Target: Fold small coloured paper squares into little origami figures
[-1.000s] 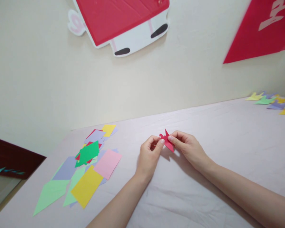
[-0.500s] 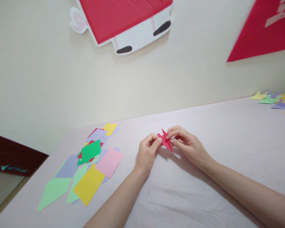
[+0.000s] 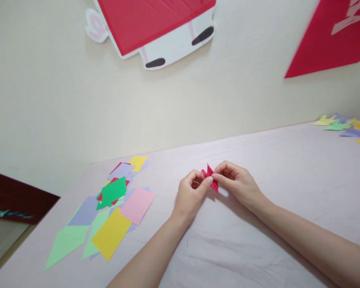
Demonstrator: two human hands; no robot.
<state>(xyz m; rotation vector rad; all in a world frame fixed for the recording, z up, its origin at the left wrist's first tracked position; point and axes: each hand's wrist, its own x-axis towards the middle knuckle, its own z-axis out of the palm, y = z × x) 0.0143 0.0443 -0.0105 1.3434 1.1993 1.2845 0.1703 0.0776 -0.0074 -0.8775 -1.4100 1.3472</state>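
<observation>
Between my two hands is a small red origami crane (image 3: 215,186), held a little above the pale cloth. My left hand (image 3: 192,191) pinches it from the left, thumb across its near side. From the right, my right hand (image 3: 234,179) grips it between thumb and forefinger, the other fingers curled. Pointed tips of the crane stick out above and below the fingertips. Its middle is mostly covered by the thumbs.
Loose coloured paper sheets (image 3: 111,233) lie overlapping on the left of the cloth-covered table (image 3: 276,172). Several folded paper cranes (image 3: 352,130) stand at the far right by the wall. A red and white cutout (image 3: 158,28) and a red sign (image 3: 326,48) hang on the wall.
My left thumb has slid right over the crane's middle and my right fingers have closed in. The crane's wings, spread before, are now pressed narrower.
</observation>
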